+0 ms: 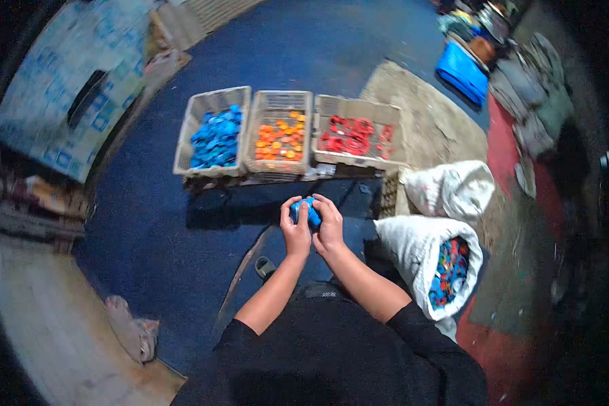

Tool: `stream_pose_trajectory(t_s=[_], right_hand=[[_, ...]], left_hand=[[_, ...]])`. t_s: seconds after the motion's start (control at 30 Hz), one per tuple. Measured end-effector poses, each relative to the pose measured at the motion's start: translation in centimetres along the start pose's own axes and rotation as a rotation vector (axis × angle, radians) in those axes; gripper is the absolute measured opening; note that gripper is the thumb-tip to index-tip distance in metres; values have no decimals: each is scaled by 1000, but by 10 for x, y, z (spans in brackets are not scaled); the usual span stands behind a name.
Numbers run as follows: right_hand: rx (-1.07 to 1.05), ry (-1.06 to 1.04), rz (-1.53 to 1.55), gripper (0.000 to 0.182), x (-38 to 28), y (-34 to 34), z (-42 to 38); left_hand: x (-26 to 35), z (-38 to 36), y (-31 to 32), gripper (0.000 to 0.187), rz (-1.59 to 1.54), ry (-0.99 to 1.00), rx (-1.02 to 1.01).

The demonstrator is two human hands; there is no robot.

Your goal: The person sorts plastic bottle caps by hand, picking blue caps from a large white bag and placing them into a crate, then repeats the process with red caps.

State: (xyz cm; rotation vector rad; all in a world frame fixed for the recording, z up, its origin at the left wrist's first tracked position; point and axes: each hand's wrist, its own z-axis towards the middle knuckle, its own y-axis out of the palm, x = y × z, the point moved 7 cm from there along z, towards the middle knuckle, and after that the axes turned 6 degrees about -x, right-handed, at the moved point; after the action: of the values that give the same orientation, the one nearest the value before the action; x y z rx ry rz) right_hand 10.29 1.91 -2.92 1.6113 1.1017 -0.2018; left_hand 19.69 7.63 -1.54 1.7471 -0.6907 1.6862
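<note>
Close together in front of my body, my left hand (pixel 296 231) and my right hand (pixel 329 229) are cupped around several blue plastic pieces (pixel 312 212). Their fingers are curled, and the exact shape of the pieces is partly hidden. Beyond the hands stand three crates side by side. The left crate (pixel 185 135) holds a heap of blue pieces (pixel 216 135). Orange cap-like pieces (pixel 281 139) lie in the middle crate (pixel 308 125). Red pieces (pixel 348 135), some ring-like, are spread in the right crate (pixel 369 108).
A white sack (pixel 409 247) at my right gapes with mixed coloured pieces (pixel 450 271); another white sack (pixel 450 188) lies behind it. A patterned blue-white surface (pixel 61 81) is at far left. Folded blue material (pixel 462 73) and piled cloth sit at far right.
</note>
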Motion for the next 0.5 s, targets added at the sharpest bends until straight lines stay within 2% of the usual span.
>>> stream_pose_trajectory(t_s=[0.1,0.27,0.33,0.37,0.43,0.5], right_hand=[[-89,67,-45,27,81,64,7],[-110,220,-10,25,197,159,14],[-129,251,-32,24,215,197,14],[-138,257,-18,24,233,200,26],[-120,321,2,28,245,222,34],[-103,361,20,30,252,242,48]], left_hand=[[7,19,-101,26,105,62,228],[32,50,-249,30,35,21,409],[32,65,-288,35,-3,-11,453],[31,75,-301,28,-1,5,475],[20,97,-318,26,-86,-17,508],[7,123,-333,33,-129,-101,558]])
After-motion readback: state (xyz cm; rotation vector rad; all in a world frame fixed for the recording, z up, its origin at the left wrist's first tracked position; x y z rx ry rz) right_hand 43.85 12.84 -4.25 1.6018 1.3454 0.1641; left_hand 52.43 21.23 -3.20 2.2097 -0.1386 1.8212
